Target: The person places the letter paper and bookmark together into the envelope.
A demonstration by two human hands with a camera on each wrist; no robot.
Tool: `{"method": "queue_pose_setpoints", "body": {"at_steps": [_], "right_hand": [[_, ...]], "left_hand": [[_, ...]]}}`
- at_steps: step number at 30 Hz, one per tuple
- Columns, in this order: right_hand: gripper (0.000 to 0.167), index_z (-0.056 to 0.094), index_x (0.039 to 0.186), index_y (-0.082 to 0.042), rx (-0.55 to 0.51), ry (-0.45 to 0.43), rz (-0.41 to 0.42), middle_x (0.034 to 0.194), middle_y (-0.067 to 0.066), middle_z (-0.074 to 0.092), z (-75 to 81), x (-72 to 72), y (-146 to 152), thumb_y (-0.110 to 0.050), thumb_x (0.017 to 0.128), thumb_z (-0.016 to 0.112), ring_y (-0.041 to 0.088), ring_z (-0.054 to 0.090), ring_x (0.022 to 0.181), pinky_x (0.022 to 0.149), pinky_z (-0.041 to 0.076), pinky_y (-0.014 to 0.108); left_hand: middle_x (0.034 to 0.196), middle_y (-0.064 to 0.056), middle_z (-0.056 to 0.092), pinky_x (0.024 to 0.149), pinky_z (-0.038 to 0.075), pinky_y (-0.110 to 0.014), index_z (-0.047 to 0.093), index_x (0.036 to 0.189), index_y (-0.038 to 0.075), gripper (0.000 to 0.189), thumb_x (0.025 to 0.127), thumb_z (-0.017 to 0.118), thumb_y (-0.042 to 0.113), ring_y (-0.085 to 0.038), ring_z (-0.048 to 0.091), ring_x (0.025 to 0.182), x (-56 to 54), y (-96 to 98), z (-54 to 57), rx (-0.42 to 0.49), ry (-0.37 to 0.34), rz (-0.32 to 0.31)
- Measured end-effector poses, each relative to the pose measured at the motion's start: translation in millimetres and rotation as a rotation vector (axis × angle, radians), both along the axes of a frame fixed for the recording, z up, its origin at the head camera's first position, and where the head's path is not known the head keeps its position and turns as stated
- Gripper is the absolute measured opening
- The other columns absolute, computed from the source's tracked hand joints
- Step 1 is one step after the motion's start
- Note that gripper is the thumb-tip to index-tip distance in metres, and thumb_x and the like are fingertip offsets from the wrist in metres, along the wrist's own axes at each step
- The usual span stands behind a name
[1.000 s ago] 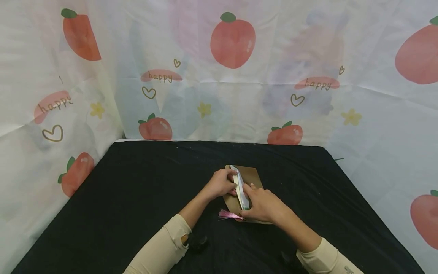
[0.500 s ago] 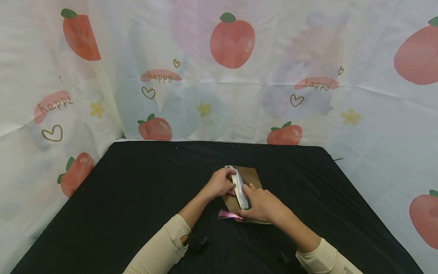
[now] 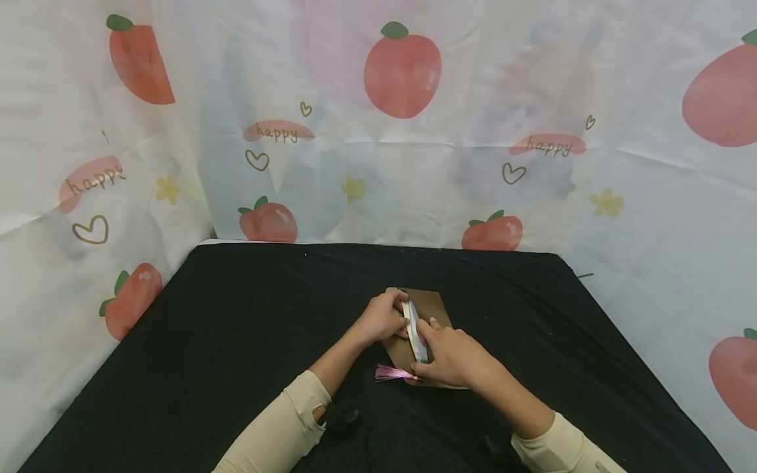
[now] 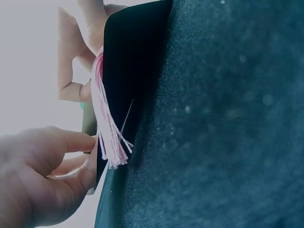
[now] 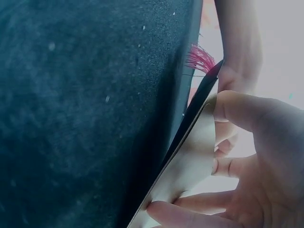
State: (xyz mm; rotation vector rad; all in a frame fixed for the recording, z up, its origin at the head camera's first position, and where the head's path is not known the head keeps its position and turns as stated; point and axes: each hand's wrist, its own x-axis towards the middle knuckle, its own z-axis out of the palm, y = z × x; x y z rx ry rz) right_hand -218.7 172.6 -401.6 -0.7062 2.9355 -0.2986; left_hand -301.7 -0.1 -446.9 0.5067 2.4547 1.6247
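A flat brown paper piece [image 3: 428, 305], like a folder or an envelope, lies at an angle on the black cloth. Along its middle runs a narrow white strip [image 3: 417, 341] with a trace of green at the near end. From the near left corner sticks out a pink tassel [image 3: 393, 373], also plain in the left wrist view. My left hand [image 3: 381, 318] pinches the strip's left side with curled fingers. Opposite, my right hand [image 3: 455, 351] holds the brown piece, thumb by the near corner and fingers spread along it; its index fingertip touches the strip. The palms hide part of the paper.
Black cloth [image 3: 284, 295] covers the table around the brown piece. Behind it hangs a pale curtain [image 3: 402, 190] printed with peaches and the word "happy". A small dark object [image 3: 343, 419] lies beside the left forearm.
The brown piece has shifted very slightly toward me and left, tassel included. The white strip looks a little shorter at its far end. Both hands keep nearly the same hold.
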Motion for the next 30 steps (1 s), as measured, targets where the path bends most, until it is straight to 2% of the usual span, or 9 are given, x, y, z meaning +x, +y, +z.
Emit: {"method": "queue_pose_setpoints", "body": {"at_steps": [6, 9, 12, 15, 19, 22, 25, 30], "right_hand": [[0.054, 0.056, 0.124, -0.010, 0.012, -0.017, -0.007, 0.141, 0.037, 0.052, 1.0, 0.5, -1, -0.042, 0.087, 0.080, 0.050, 0.064, 0.112, 0.091, 0.052, 0.065], [0.050, 0.057, 0.120, -0.012, 0.030, -0.010, -0.017, 0.140, 0.036, 0.053, 0.4, 0.2, -3, -0.043, 0.088, 0.080, 0.049, 0.067, 0.104, 0.082, 0.055, 0.062], [0.045, 0.057, 0.113, -0.014, 0.046, 0.004, -0.025, 0.139, 0.034, 0.054, -0.7, 0.0, -4, -0.043, 0.088, 0.080, 0.042, 0.069, 0.089, 0.069, 0.057, 0.056], [0.043, 0.057, 0.111, -0.015, 0.057, 0.009, -0.031, 0.138, 0.034, 0.055, -1.2, 0.6, -5, -0.042, 0.088, 0.080, 0.036, 0.068, 0.080, 0.063, 0.055, 0.052], [0.044, 0.059, 0.118, -0.014, 0.077, 0.015, -0.035, 0.138, 0.033, 0.055, -1.4, 2.5, -6, -0.041, 0.090, 0.080, 0.038, 0.069, 0.084, 0.065, 0.057, 0.055], [0.050, 0.061, 0.129, -0.014, 0.087, 0.024, -0.035, 0.139, 0.033, 0.055, -1.3, 3.7, -7, -0.040, 0.091, 0.079, 0.044, 0.069, 0.093, 0.071, 0.057, 0.060], [0.056, 0.060, 0.139, -0.015, 0.089, 0.034, -0.043, 0.141, 0.033, 0.053, -0.4, 4.2, -7, -0.039, 0.092, 0.078, 0.050, 0.067, 0.103, 0.078, 0.056, 0.064], [0.061, 0.058, 0.144, -0.013, 0.091, 0.038, -0.067, 0.146, 0.031, 0.051, 1.7, 4.9, -7, -0.041, 0.094, 0.076, 0.049, 0.067, 0.107, 0.080, 0.057, 0.063]], "left_hand": [[0.108, -0.018, 0.061, 0.055, 0.061, -0.028, 0.058, 0.130, -0.006, 0.045, 0.089, 0.074, -0.012, -0.021, 0.071, 0.062, 0.7, -1.3, 1.1, -0.019, 0.026, 0.004], [0.110, -0.017, 0.060, 0.065, 0.061, -0.028, 0.061, 0.129, -0.003, 0.046, 0.087, 0.079, -0.006, -0.022, 0.070, 0.083, -0.5, -2.8, 2.6, -0.120, 0.112, 0.020], [0.114, -0.016, 0.059, 0.077, 0.058, -0.026, 0.062, 0.129, 0.000, 0.048, 0.086, 0.083, 0.000, -0.027, 0.061, 0.101, -1.3, -4.3, 4.1, -0.211, 0.184, 0.041], [0.118, -0.020, 0.059, 0.073, 0.060, -0.028, 0.060, 0.131, -0.002, 0.049, 0.087, 0.081, -0.003, -0.026, 0.066, 0.096, -0.7, -5.3, 4.7, -0.173, 0.162, 0.026], [0.123, -0.024, 0.061, 0.057, 0.060, -0.027, 0.056, 0.135, -0.007, 0.046, 0.091, 0.069, -0.012, -0.022, 0.072, 0.070, -0.1, -5.9, 3.7, -0.059, 0.082, -0.012], [0.125, -0.023, 0.061, 0.051, 0.054, -0.025, 0.055, 0.137, -0.005, 0.047, 0.092, 0.065, -0.012, -0.018, 0.070, 0.065, -0.6, -6.7, 3.2, -0.062, 0.066, -0.017], [0.123, -0.020, 0.063, 0.053, 0.052, -0.026, 0.058, 0.135, -0.003, 0.045, 0.092, 0.066, -0.010, -0.017, 0.070, 0.069, -1.5, -8.3, 4.1, -0.127, 0.109, -0.004], [0.116, -0.016, 0.067, 0.073, 0.054, -0.033, 0.066, 0.126, 0.001, 0.035, 0.092, 0.068, -0.004, -0.023, 0.064, 0.092, -5.0, -16.5, 6.3, -0.252, 0.249, 0.028]]}}
